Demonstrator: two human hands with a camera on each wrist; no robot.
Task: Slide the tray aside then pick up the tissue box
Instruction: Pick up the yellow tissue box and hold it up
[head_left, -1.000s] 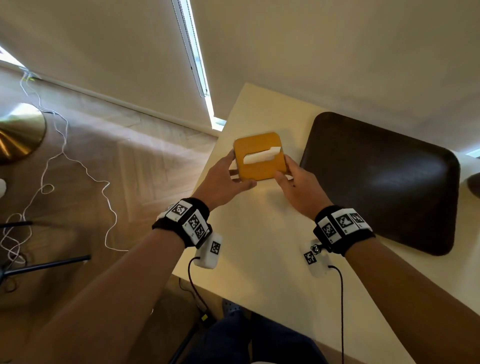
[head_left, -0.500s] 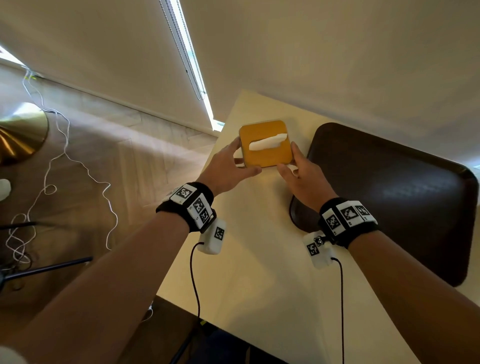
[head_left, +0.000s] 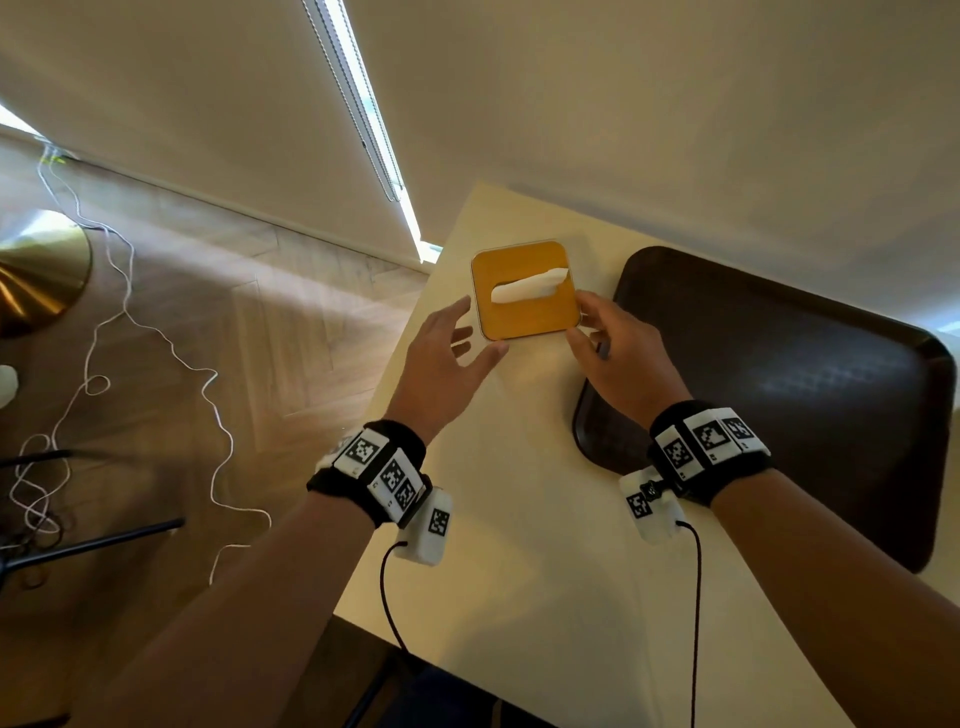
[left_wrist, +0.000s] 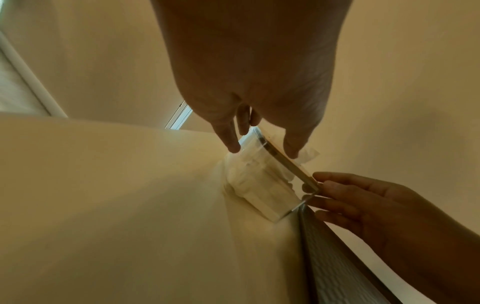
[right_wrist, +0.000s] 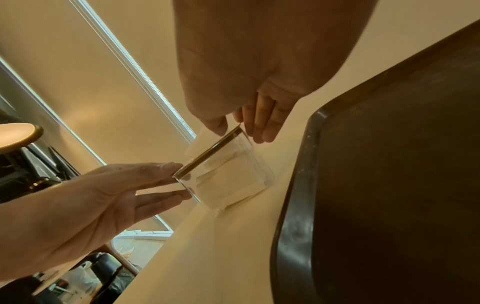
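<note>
The tissue box (head_left: 525, 296) stands on the counter (head_left: 519, 545) near its far left corner, just beside the left edge. It has clear walls, an orange lid and a white tissue (head_left: 529, 287) protruding from the lid slot; the folded stack inside shows through the walls in both wrist views. My left hand (head_left: 447, 358) is at the box's left side with fingers straight and spread; the left wrist view shows a fingertip at the upper left wall, but I cannot tell whether it presses or merely touches. That hand grasps nothing. My right hand (head_left: 613, 353) is at the box's near right corner, with the thumb at the lid edge and the fingers (right_wrist: 262, 121) lying along the right wall in the right wrist view; the fingers are loosely bent against the box, and I cannot tell whether this amounts to a firm grip. The box's base appears to rest on the counter in both wrist views. The tray (head_left: 779, 395), dark brown with rounded corners and a raised rim, lies flat on the counter to the right of the box, extending toward the right edge; its near left corner sits under my right wrist. Tray and box are close but apart. Both wrists carry black bands with printed markers. Off the counter's left edge, a white cable (head_left: 156, 338) trails across the wooden floor.
</note>
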